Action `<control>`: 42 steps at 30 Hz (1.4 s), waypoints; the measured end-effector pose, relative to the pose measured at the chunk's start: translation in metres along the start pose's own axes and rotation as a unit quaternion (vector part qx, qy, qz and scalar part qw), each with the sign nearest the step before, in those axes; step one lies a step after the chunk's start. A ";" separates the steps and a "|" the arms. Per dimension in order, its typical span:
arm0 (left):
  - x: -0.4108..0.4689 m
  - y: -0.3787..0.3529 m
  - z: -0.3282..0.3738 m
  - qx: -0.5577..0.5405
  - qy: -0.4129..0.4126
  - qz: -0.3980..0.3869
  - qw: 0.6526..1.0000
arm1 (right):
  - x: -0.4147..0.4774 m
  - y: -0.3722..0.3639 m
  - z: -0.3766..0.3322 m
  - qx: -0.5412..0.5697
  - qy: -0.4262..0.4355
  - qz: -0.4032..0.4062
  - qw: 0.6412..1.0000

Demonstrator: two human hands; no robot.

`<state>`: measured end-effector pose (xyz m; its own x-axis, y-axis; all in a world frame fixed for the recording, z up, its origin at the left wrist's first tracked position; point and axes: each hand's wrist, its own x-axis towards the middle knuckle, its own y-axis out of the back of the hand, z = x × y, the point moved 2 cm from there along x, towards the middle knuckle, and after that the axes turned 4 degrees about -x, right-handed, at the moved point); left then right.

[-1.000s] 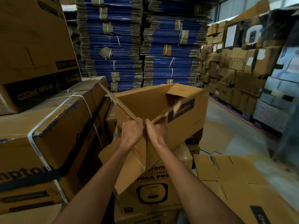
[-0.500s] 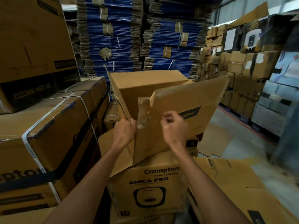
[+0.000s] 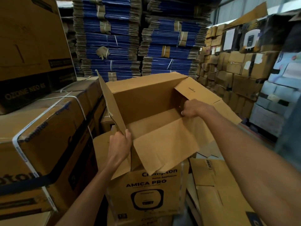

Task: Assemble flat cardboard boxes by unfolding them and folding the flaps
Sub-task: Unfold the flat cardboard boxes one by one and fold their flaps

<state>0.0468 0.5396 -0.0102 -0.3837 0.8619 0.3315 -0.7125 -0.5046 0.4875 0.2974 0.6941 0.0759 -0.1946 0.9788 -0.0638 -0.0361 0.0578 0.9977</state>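
Observation:
A brown cardboard box (image 3: pixel 146 98) stands unfolded into a rectangle in front of me, its open side facing up towards me, resting on a printed "AMICA PRO" carton (image 3: pixel 143 191). My left hand (image 3: pixel 119 145) grips the near corner of the upright left flap (image 3: pixel 109 101). My right hand (image 3: pixel 195 108) is curled over the right wall's edge, gripping it beside the short right flap (image 3: pixel 192 88). The near flap (image 3: pixel 166 144) is folded down into the box.
Strapped brown cartons (image 3: pixel 42 144) are stacked at my left, with a large "OZONE NEO" carton (image 3: pixel 32 46) above. Tall bundles of flat blue boxes (image 3: pixel 138 35) rise behind. More stacked cartons (image 3: pixel 236 67) line the right. Flat cardboard sheets (image 3: pixel 219 185) lie at lower right.
The flat box has been pulled open into a rectangle. My hands moved apart, the left to the left flap's corner and the right to the right wall.

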 end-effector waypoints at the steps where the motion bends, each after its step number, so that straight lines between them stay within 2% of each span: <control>1: -0.003 -0.002 -0.002 -0.009 -0.003 0.000 1.000 | 0.005 -0.005 0.004 -0.003 -0.002 0.035 0.999; 6: -0.026 -0.008 -0.005 -0.044 -0.048 0.029 0.997 | 0.026 -0.026 0.027 -0.065 -0.043 -0.013 0.997; 10: -0.036 -0.010 0.000 -0.001 -0.111 0.060 0.992 | 0.042 -0.033 0.043 -0.084 -0.070 -0.039 0.993; 13: -0.031 -0.015 0.000 0.012 -0.090 0.047 0.995 | 0.054 -0.033 0.053 -0.116 -0.088 -0.024 0.989; 15: -0.027 -0.017 0.001 0.026 -0.070 0.039 0.996 | 0.057 -0.028 0.054 -0.141 -0.080 0.014 0.987; 20: -0.022 -0.014 0.009 0.023 -0.053 0.059 0.997 | 0.055 -0.008 0.067 -0.223 -0.062 0.186 0.955; 25: -0.028 -0.016 0.000 0.003 -0.051 0.051 0.997 | 0.065 -0.004 0.117 -0.272 -0.188 0.195 0.923; 28: -0.031 -0.018 0.001 0.009 -0.058 0.057 0.997 | 0.070 -0.007 0.149 -0.214 -0.250 0.164 0.930; 31: -0.031 -0.020 0.000 0.021 -0.062 0.056 0.996 | 0.077 -0.027 0.171 -0.058 -0.243 0.138 0.959; 33: -0.030 -0.021 0.001 0.026 -0.059 0.052 0.997 | 0.078 -0.044 0.173 0.037 -0.225 0.081 0.970; 36: -0.030 -0.024 0.008 0.019 -0.052 0.045 0.997 | 0.085 -0.062 0.174 0.102 -0.199 0.037 0.974; 39: -0.031 -0.025 0.010 0.018 -0.033 0.041 0.998 | 0.086 -0.068 0.179 0.179 -0.195 0.043 0.963; 42: -0.034 -0.026 0.007 0.020 -0.036 0.037 0.998 | 0.083 -0.070 0.185 0.195 -0.219 0.074 0.953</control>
<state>0.0828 0.5235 -0.0285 -0.3899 0.8167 0.4253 -0.6596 -0.5700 0.4899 0.4655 0.8082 0.0053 0.2619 0.9650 0.0100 0.3435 -0.1029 0.9335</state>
